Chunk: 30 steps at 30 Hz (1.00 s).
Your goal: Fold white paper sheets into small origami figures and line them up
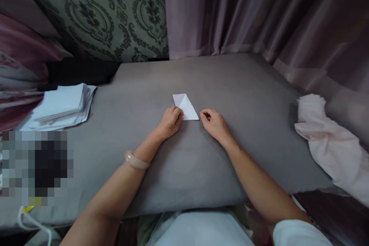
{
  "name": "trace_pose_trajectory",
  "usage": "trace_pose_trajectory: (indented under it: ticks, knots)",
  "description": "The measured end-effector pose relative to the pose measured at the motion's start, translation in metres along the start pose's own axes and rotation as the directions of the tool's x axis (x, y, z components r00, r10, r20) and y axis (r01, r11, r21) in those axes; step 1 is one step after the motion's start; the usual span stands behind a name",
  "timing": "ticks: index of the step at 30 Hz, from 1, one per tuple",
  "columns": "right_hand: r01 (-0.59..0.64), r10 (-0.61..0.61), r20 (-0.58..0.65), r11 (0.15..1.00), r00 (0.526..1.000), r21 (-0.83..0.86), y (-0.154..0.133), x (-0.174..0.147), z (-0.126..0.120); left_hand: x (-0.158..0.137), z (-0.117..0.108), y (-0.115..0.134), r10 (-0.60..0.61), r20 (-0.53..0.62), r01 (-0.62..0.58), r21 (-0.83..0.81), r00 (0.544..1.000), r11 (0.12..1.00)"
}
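Note:
A small folded sheet of white paper [188,110] lies flat on the grey cloth surface in front of me, with a slanted right edge and creases meeting near its top. My left hand [172,122] is closed at the paper's lower left, thumb and fingers gripping that edge. Part of the paper is hidden beneath those fingers. Just right of the paper's lower right corner, my right hand [215,125] has its fingertips curled together in a pinch. Whether anything is between them is too small to make out. A pale bangle circles my left wrist.
A stack of white paper [62,102] lies at the left, beside dark folded fabric [83,71]. Crumpled pale cloth [331,138] rests along the right edge. Curtains [196,15] hang behind the grey surface [184,169]. A white cable [34,219] is at the lower left, near a blurred-out patch.

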State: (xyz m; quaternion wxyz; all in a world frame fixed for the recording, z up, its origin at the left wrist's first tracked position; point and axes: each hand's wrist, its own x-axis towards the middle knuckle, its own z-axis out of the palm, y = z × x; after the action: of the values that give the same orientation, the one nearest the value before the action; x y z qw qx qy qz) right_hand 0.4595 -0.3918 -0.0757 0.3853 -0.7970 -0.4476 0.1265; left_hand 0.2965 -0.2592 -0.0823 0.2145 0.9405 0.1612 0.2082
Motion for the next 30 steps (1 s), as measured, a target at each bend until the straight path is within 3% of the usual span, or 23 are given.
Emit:
trace_pose_trajectory:
  ticks: [8,14,17,19,21,25,28,30]
  knots:
    - [0.007,-0.008,-0.003,0.987,1.000,-0.163,-0.014,-0.004,0.005,-0.002,0.001,-0.011,-0.163,-0.036,0.164,0.005,0.986,0.987]
    - [0.025,-0.026,-0.012,0.996,1.000,-0.082,-0.010,-0.001,0.008,-0.003,-0.007,-0.009,-0.195,0.028,0.197,-0.123,0.980,0.973]
    - [0.081,-0.080,-0.034,0.996,0.996,0.033,-0.011,0.001,0.009,-0.002,-0.012,-0.003,-0.220,-0.138,0.198,-0.155,0.966,0.968]
    - [0.157,-0.152,-0.066,0.985,0.986,0.077,-0.015,-0.001,0.008,-0.002,-0.016,0.004,-0.173,-0.355,0.161,-0.066,0.919,0.985]
    - [0.276,-0.270,-0.092,0.960,0.958,0.053,-0.019,-0.004,0.006,-0.003,-0.021,0.011,-0.035,-0.496,0.105,0.114,0.867,0.988]
    - [0.492,-0.501,-0.055,0.862,0.864,-0.122,-0.019,-0.011,0.003,-0.009,-0.025,0.024,0.245,-0.421,-0.050,0.423,0.873,0.905]
    - [0.568,-0.587,-0.030,0.794,0.809,-0.217,-0.011,-0.011,0.005,-0.011,-0.023,0.027,0.307,-0.336,-0.090,0.531,0.891,0.843]
    - [0.560,-0.578,0.002,0.789,0.816,-0.251,-0.007,-0.009,0.004,-0.011,-0.021,0.027,0.286,-0.272,-0.096,0.549,0.919,0.830]
